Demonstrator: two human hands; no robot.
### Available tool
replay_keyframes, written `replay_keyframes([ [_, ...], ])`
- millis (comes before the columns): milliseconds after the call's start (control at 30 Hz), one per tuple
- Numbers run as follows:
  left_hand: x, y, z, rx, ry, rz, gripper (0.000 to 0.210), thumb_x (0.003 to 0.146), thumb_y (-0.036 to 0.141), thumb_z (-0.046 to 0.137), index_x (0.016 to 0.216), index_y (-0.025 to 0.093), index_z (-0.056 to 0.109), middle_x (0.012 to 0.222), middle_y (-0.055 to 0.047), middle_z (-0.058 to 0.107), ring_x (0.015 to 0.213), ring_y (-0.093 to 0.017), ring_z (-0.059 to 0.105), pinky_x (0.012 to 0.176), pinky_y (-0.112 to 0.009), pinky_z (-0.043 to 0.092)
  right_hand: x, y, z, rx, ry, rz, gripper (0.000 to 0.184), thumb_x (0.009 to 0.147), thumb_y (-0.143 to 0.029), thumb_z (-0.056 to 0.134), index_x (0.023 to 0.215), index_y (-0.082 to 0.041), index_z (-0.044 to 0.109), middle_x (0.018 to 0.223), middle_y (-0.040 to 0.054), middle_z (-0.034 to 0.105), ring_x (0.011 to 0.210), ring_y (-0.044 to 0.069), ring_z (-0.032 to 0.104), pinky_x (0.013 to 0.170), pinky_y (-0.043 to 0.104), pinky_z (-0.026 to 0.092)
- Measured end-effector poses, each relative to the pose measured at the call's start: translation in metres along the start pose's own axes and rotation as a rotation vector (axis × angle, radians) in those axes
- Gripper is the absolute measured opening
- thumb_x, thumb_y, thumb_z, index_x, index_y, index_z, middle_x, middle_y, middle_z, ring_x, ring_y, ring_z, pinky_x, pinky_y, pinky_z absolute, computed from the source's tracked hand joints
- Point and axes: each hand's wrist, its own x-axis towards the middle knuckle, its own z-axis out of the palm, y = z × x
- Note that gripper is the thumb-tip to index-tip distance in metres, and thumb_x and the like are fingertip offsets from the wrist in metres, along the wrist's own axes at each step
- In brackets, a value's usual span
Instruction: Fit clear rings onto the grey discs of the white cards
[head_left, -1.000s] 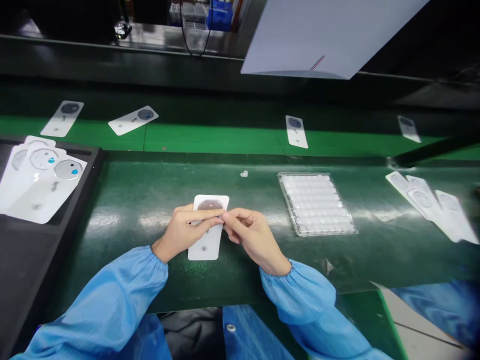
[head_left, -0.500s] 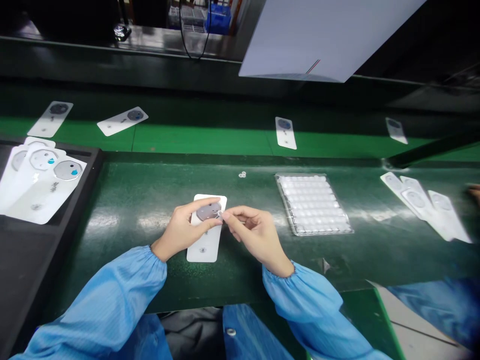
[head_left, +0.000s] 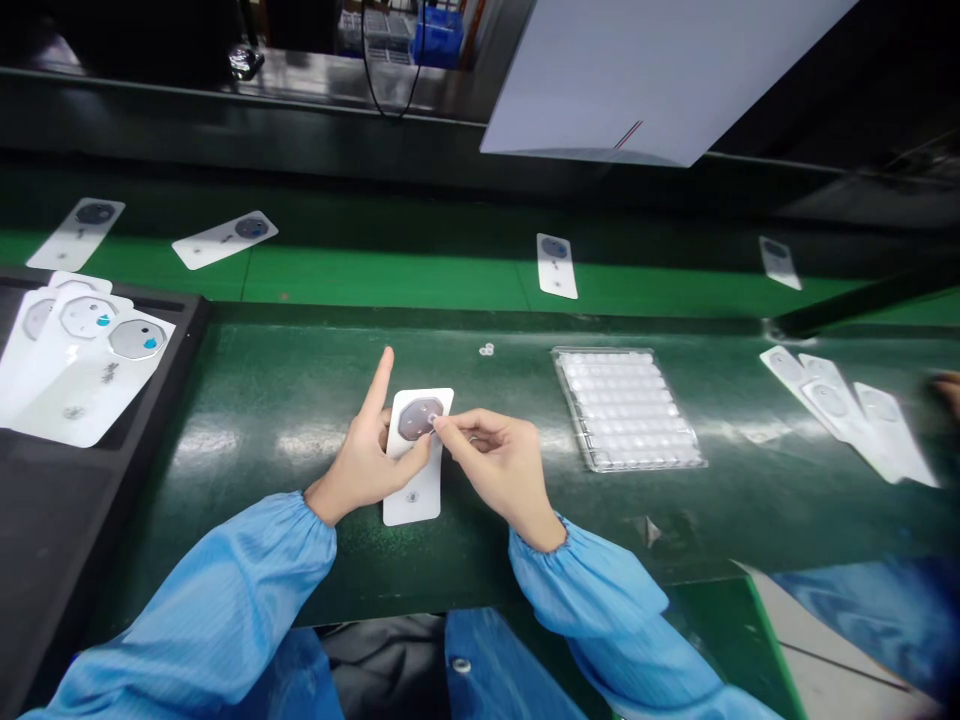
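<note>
A white phone back cover (head_left: 424, 497) with a grey octagonal camera area (head_left: 421, 418) is in front of me over the green bench. My left hand (head_left: 369, 452) grips its left side, thumb across the front and the other fingers partly hidden behind; the index finger points up. The thumb and index finger of my right hand (head_left: 499, 455) pinch a small pale ring-like piece (head_left: 433, 420) at the camera area's right part. The fingertips partly cover it, and I cannot tell whether it touches the cover.
Several tiny clear pieces (head_left: 487, 350) lie beyond the cover. A clear tray (head_left: 630, 410) with white rows stands to the right. More covers form stacks at left (head_left: 90, 400) and right (head_left: 862, 420); others lie on the bright green belt (head_left: 390, 280). A co-worker's hand (head_left: 946, 390) shows far right.
My left index finger has lifted off the cover's top and now points up. The cover has tilted slightly in my hand. Covers on the belt have shifted left.
</note>
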Motion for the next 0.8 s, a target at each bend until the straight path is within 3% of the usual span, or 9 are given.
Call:
replay_keyframes([
  [100, -0.001, 0.001, 0.0, -0.068, 0.011, -0.04, 0.108, 0.09, 0.031, 0.071, 0.165, 0.026, -0.006, 0.09, -0.007, 0.075, 0.066, -0.016, 0.068, 0.059, -0.025, 0.058, 0.004, -0.001, -0.001, 0.027, -0.064, 0.031, 0.037, 0.081, -0.051, 0.077, 0.068, -0.016, 0.073, 0.062, 0.0049, 0.069, 0.054, 0.014, 0.056, 0.05, 0.027, 0.045],
  [200, 0.002, 0.004, 0.0, -0.143, 0.068, -0.102, 0.109, 0.089, 0.033, 0.074, 0.166, 0.025, -0.003, 0.092, -0.008, 0.076, 0.065, -0.016, 0.069, 0.058, -0.026, 0.058, 0.016, -0.002, -0.004, 0.03, -0.116, 0.054, 0.038, 0.071, -0.05, 0.086, 0.065, -0.017, 0.069, 0.064, 0.0043, 0.069, 0.056, 0.014, 0.058, 0.05, 0.025, 0.046],
  [300, 0.008, 0.005, -0.003, -0.17, 0.129, -0.139, 0.105, 0.081, 0.034, 0.081, 0.164, 0.023, 0.018, 0.097, -0.008, 0.077, 0.073, -0.017, 0.072, 0.065, -0.026, 0.059, 0.027, 0.0, -0.008, 0.085, -0.195, 0.095, 0.041, 0.066, -0.052, 0.089, 0.081, -0.016, 0.075, 0.075, 0.0062, 0.074, 0.06, 0.015, 0.062, 0.047, 0.023, 0.046],
  [433, 0.012, 0.001, -0.005, -0.234, 0.136, -0.227, 0.085, 0.075, 0.036, 0.086, 0.149, 0.017, 0.049, 0.086, -0.003, 0.074, 0.07, -0.015, 0.069, 0.062, -0.023, 0.055, 0.017, 0.008, -0.006, 0.213, -0.345, 0.137, 0.05, 0.08, -0.064, 0.074, 0.085, -0.015, 0.078, 0.072, 0.0067, 0.073, 0.059, 0.015, 0.062, 0.046, 0.024, 0.05],
  [500, 0.012, -0.002, -0.004, -0.262, 0.179, -0.254, 0.074, 0.074, 0.035, 0.087, 0.139, 0.016, 0.057, 0.082, -0.002, 0.072, 0.068, -0.014, 0.067, 0.06, -0.022, 0.054, 0.003, 0.014, 0.0, 0.229, -0.425, 0.156, 0.051, 0.081, -0.065, 0.072, 0.091, -0.015, 0.079, 0.075, 0.0067, 0.074, 0.057, 0.015, 0.062, 0.045, 0.025, 0.051],
  [600, 0.024, -0.005, -0.011, -0.248, 0.255, -0.22, 0.067, 0.075, 0.031, 0.086, 0.134, 0.017, 0.057, 0.09, -0.005, 0.073, 0.079, -0.017, 0.071, 0.07, -0.026, 0.057, -0.001, 0.02, 0.01, 0.184, -0.495, 0.187, 0.048, 0.078, -0.061, 0.078, 0.091, -0.015, 0.077, 0.067, 0.0043, 0.071, 0.046, 0.011, 0.054, 0.038, 0.022, 0.042],
  [667, 0.047, 0.0, -0.034, -0.172, 0.264, -0.151, 0.076, 0.079, 0.027, 0.083, 0.144, 0.019, 0.047, 0.105, -0.01, 0.073, 0.092, -0.02, 0.072, 0.081, -0.031, 0.058, 0.024, 0.017, 0.017, 0.184, -0.432, 0.157, 0.047, 0.078, -0.061, 0.079, 0.083, -0.014, 0.075, 0.056, 0.0016, 0.065, 0.041, 0.009, 0.047, 0.036, 0.021, 0.035],
  [733, 0.081, 0.014, -0.074, 0.022, 0.319, -0.053, 0.082, 0.083, 0.025, 0.081, 0.152, 0.02, 0.037, 0.123, -0.015, 0.069, 0.11, -0.025, 0.069, 0.094, -0.037, 0.056, 0.071, 0.006, 0.025, 0.228, -0.342, 0.114, 0.047, 0.076, -0.06, 0.081, 0.072, -0.015, 0.071, 0.049, -0.0001, 0.059, 0.039, 0.008, 0.044, 0.034, 0.021, 0.03],
  [800, 0.113, 0.039, -0.124, 0.373, 0.461, 0.046, 0.067, 0.085, 0.023, 0.079, 0.144, 0.015, 0.049, 0.13, -0.019, 0.065, 0.122, -0.029, 0.063, 0.105, -0.044, 0.049, 0.123, -0.011, 0.037, 0.307, -0.26, 0.127, 0.045, 0.074, -0.057, 0.085, 0.066, -0.016, 0.068, 0.052, 0.002, 0.062, 0.042, 0.01, 0.048, 0.035, 0.02, 0.034],
])
